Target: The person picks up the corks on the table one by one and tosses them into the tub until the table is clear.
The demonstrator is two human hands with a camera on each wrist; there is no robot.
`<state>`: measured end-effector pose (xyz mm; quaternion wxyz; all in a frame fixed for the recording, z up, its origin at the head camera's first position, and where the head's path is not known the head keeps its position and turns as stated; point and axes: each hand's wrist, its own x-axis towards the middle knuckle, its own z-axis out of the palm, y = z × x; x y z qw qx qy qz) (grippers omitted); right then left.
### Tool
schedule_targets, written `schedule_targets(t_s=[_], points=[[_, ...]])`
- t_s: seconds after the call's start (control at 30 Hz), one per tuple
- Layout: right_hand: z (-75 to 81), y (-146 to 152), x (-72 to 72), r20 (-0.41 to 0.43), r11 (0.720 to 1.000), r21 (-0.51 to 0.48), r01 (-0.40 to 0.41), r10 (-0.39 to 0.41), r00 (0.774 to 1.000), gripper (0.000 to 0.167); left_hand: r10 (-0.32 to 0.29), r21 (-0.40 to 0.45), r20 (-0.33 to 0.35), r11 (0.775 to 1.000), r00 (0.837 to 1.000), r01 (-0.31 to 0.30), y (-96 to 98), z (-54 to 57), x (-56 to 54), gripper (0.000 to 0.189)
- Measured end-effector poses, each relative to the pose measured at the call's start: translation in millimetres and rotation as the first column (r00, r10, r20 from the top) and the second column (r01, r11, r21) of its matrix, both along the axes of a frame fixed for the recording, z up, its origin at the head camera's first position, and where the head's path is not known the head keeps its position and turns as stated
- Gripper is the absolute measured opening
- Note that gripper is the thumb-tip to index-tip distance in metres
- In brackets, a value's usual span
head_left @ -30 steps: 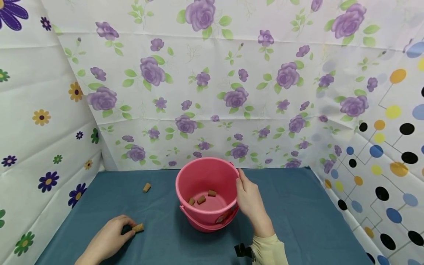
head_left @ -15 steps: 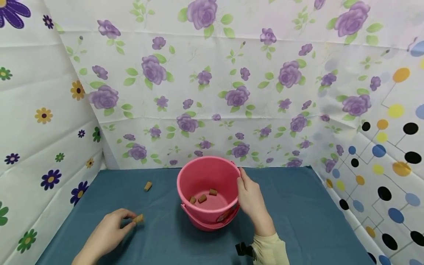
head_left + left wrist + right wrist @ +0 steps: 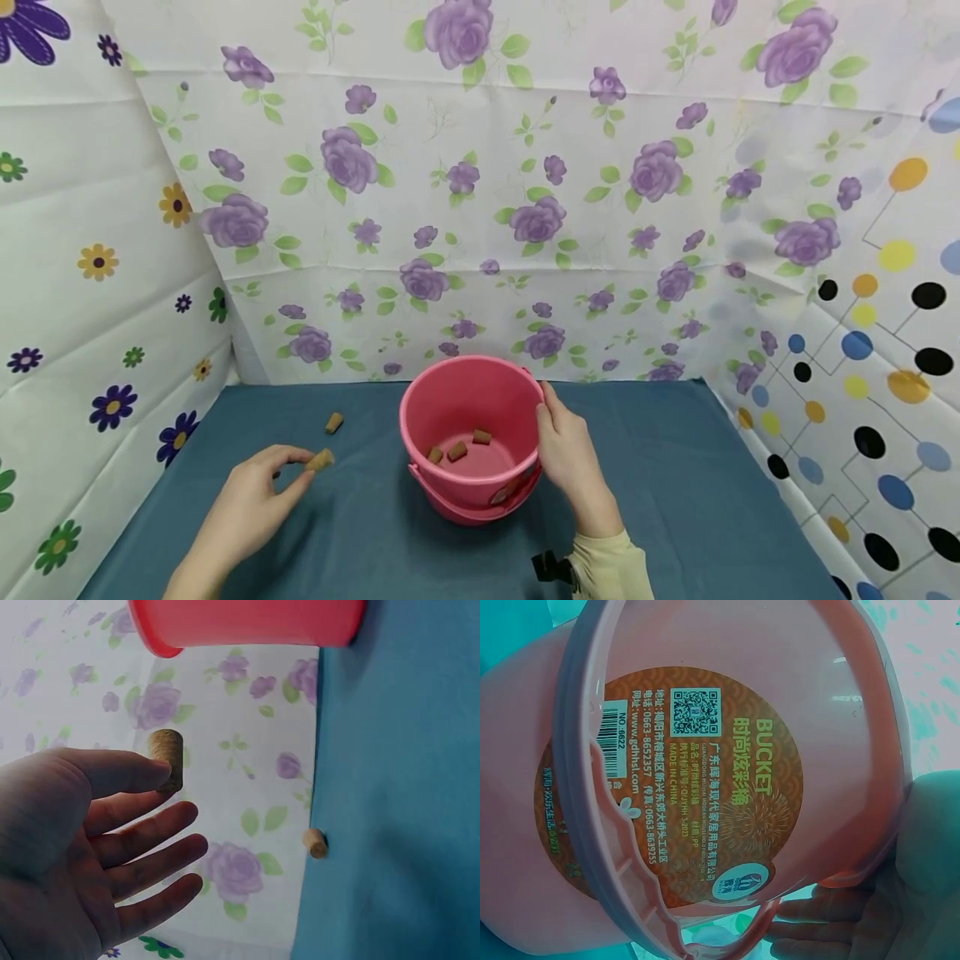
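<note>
My left hand (image 3: 251, 504) pinches a cork (image 3: 321, 460) between thumb and index finger above the blue cloth, left of the bucket. In the left wrist view the other fingers are spread, apart from that cork (image 3: 168, 754). My right hand (image 3: 570, 454) holds the pink bucket (image 3: 442, 408) at the right of its rim, thumb on the near side; some fingers are hidden behind the wall. Three corks (image 3: 457, 451) lie on the bucket's floor. Another cork (image 3: 333, 423) rests on the cloth beyond my left hand.
A blue cloth (image 3: 660, 500) covers the table. Floral sheets (image 3: 465, 217) stand at the back and left, a dotted sheet (image 3: 870, 417) at the right. The bucket's handle (image 3: 592, 750) hangs down over its labelled front.
My left hand has lifted its cork off the cloth and moved it away from me, towards the loose cork. My right hand and the bucket stay in place.
</note>
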<state>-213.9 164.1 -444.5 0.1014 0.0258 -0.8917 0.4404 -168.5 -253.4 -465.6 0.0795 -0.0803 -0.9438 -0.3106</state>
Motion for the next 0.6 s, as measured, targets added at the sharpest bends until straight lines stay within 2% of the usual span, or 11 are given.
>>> schedule_targets(t_s=[0.13, 0.33, 0.6], points=[[-0.9, -0.2, -0.5, -0.003, 1.0, 0.003, -0.002, 0.002, 1.0, 0.055, 0.038, 0.042, -0.058, 0.998, 0.998, -0.036, 7.4, 8.5, 2.9, 0.019], [-0.9, 0.3, -1.3, -0.011, 1.0, 0.003, -0.004, 0.004, 1.0, 0.054, 0.09, 0.097, -0.078, 0.992, 0.993, -0.082, 20.3, 21.5, 3.7, 0.023], [-0.3, 0.1, -0.7, -0.005, 1.0, -0.001, -0.004, 0.004, 1.0, 0.055, 0.097, 0.119, -0.133, 0.99, 0.986, -0.081, 30.1, 27.9, 3.6, 0.024]])
